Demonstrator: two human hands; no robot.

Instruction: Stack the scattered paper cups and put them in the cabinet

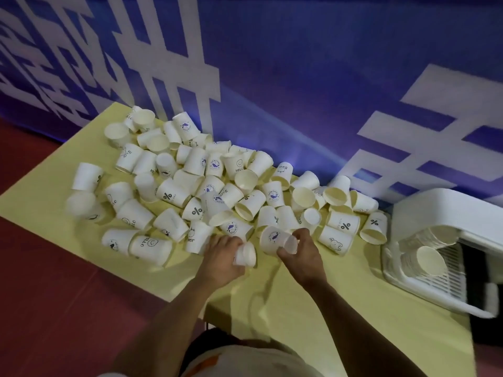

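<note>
This is the stacking step. The left hand (pixel 221 258) has its fingers curled round a paper cup (pixel 246 255). The right hand (pixel 302 254) grips a whale paper cup (pixel 272 238). Next, I think, one cup must slide inside the other. The scattered paper cups (pixel 190 183) (white, many tipped over) lie all over the yellow tabletop (pixel 353 308), left of the white cabinet (pixel 435 205).

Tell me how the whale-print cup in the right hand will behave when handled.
Likely light and easily dented: the whale-print cup looks like thin paper. Laid sideways it may roll in a curve, since it tapers. The right hand should probably grip gently.
</note>
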